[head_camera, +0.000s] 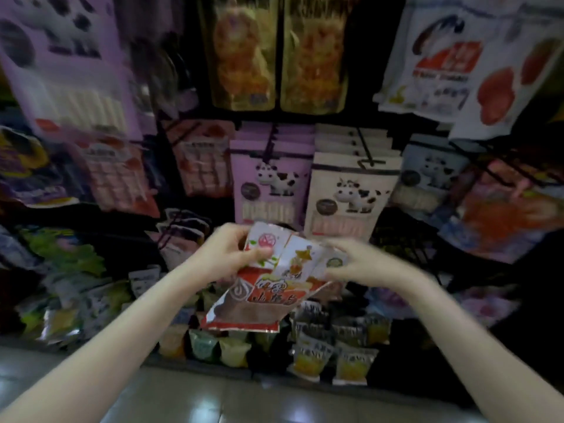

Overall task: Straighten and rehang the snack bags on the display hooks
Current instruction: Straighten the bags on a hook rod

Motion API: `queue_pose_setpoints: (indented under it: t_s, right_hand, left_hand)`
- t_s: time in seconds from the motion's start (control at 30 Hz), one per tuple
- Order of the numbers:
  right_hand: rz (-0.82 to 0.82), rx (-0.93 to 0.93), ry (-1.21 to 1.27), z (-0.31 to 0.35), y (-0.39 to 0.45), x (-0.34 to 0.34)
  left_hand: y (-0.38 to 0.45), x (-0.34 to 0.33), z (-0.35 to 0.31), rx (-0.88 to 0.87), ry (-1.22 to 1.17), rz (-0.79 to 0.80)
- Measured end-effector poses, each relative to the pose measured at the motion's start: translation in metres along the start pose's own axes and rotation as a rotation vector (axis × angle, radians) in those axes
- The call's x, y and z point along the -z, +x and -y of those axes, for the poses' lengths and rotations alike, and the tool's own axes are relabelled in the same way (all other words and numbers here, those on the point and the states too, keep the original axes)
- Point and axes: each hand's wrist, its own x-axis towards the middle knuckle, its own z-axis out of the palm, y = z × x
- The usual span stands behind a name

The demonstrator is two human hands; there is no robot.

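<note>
I hold a small stack of red-and-white snack bags (pixel 268 288) in front of the display, tilted to the left. My left hand (pixel 227 254) grips their upper left corner, thumb on the front. My right hand (pixel 351 264) pinches the upper right edge of the stack; it is blurred by motion. Black wire display hooks (pixel 367 157) jut out above, loaded with cream bags with a cow picture (pixel 351 196) and purple cow bags (pixel 268 181). The hook behind the bags I hold is hidden.
More hanging bags fill the rack: gold ones (pixel 280 53) at top, white ones with red slices (pixel 457 65) at upper right, pink ones (pixel 198 160) at left. Small jelly cups (pixel 308 358) sit on the bottom shelf. A shiny tiled floor (pixel 213 401) lies below.
</note>
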Motion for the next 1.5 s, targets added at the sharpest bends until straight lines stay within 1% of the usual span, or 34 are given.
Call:
queue_pose_setpoints:
  t_s: [0.03, 0.1, 0.13, 0.27, 0.37, 0.43, 0.5, 0.53, 0.57, 0.63, 0.7, 0.77, 0.83, 0.93, 1.1, 1.3, 1.5]
  right_hand:
    - [-0.036, -0.037, 0.097, -0.014, 0.001, -0.017]
    - [-0.15, -0.14, 0.381, -0.04, 0.002, -0.045]
    - [-0.199, -0.168, 0.459, -0.053, 0.002, -0.055]
    - [-0.217, -0.254, 0.548, -0.096, 0.006, -0.089]
    - [-0.238, -0.344, 0.531, -0.13, 0.015, -0.107]
    - [-0.277, -0.416, 0.489, -0.153, 0.021, -0.114]
    - [-0.314, -0.437, 0.469, -0.17, 0.026, -0.115]
    - [-0.329, -0.42, 0.455, -0.176, 0.029, -0.113]
    - [-0.342, -0.403, 0.432, -0.18, 0.032, -0.11]
    - [-0.369, -0.383, 0.395, -0.189, 0.041, -0.1]
    - [-0.387, -0.365, 0.387, -0.195, 0.051, -0.089]
    - [-0.363, -0.32, 0.344, -0.198, 0.061, -0.08]
    - [-0.329, -0.288, 0.309, -0.202, 0.071, -0.076]
    - [-0.327, -0.296, 0.274, -0.207, 0.085, -0.075]
    - [-0.37, -0.336, 0.313, -0.213, 0.097, -0.076]
    - [-0.397, -0.369, 0.317, -0.216, 0.102, -0.079]
    - [-0.395, -0.395, 0.297, -0.209, 0.107, -0.073]
  left_hand:
    - [0.002, -0.009, 0.011, 0.024, 0.032, 0.035]
    - [0.006, -0.029, 0.03, 0.079, 0.07, 0.087]
    - [0.009, -0.04, 0.039, 0.11, 0.074, 0.11]
    - [0.025, -0.084, 0.08, 0.223, 0.213, 0.247]
    - [0.04, -0.111, 0.109, 0.291, 0.202, 0.352]
    - [0.053, -0.131, 0.12, 0.282, 0.272, 0.38]
    - [0.067, -0.147, 0.122, 0.22, 0.434, 0.375]
    - [0.075, -0.155, 0.121, 0.186, 0.472, 0.367]
    - [0.083, -0.161, 0.12, 0.164, 0.473, 0.362]
    - [0.1, -0.17, 0.118, 0.18, 0.42, 0.353]
    - [0.115, -0.173, 0.118, 0.211, 0.36, 0.288]
    - [0.127, -0.172, 0.121, 0.211, 0.354, 0.213]
    - [0.137, -0.17, 0.125, 0.209, 0.398, 0.185]
    - [0.146, -0.167, 0.131, 0.235, 0.457, 0.179]
    - [0.158, -0.169, 0.135, 0.204, 0.479, 0.144]
    - [0.166, -0.17, 0.142, 0.215, 0.508, 0.163]
    - [0.168, -0.17, 0.148, 0.246, 0.469, 0.073]
